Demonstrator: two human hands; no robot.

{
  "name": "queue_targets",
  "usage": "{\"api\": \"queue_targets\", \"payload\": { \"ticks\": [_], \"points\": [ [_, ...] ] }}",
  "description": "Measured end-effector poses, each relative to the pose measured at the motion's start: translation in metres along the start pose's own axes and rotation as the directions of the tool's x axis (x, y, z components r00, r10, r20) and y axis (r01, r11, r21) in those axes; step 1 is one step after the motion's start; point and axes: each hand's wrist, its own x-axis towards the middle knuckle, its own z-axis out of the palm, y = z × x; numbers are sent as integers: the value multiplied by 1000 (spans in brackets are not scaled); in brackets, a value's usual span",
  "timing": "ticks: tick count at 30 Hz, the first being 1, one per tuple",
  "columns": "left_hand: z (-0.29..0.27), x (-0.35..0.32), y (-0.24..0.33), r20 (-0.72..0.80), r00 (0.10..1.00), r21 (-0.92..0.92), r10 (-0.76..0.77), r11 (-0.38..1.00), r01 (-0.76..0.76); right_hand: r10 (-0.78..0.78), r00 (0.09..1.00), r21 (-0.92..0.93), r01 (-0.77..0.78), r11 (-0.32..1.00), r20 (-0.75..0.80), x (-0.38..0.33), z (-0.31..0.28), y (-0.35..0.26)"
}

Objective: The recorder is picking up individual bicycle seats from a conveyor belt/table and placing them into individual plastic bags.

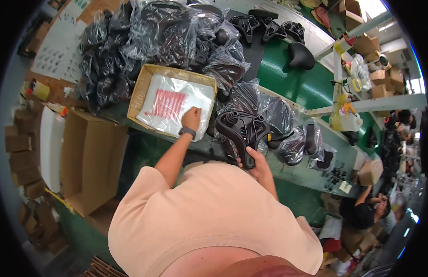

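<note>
My left hand (191,118) is over a stack of clear plastic bags (177,99) with red printing, lying in a shallow cardboard box (136,99). Its fingers are curled closed at the right side of the stack, apparently pinching the top bag. In my right hand (260,167) is a black bicycle saddle (244,134), gripped by its narrow nose. The saddle is turned so its underside shows, with springs at the wide end, which points away from me.
Bagged saddles (163,34) are piled behind the box, and more bagged saddles (290,145) lie to the right. Unbagged saddles (274,30) rest on the green bench. A tall carton (91,161) stands at left. Another person (364,210) sits at far right.
</note>
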Motion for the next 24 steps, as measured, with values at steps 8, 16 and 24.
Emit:
{"api": "queue_targets", "payload": {
  "ticks": [8, 16, 24],
  "points": [
    [2, 47, -106, 368, 929, 151, -45, 988, -12, 10, 1000, 298, -3, 955, -21, -7, 76, 63],
    [-22, 44, -122, 245, 970, -69, 11, 998, 6, -121, 961, 139, 159, 977, -249, 19, 127, 95],
    [-172, 32, -75, 278, 876, -171, 394, 918, -358, -233, 959, 152, 210, 966, 159, 119, 200, 100]
  ]
}}
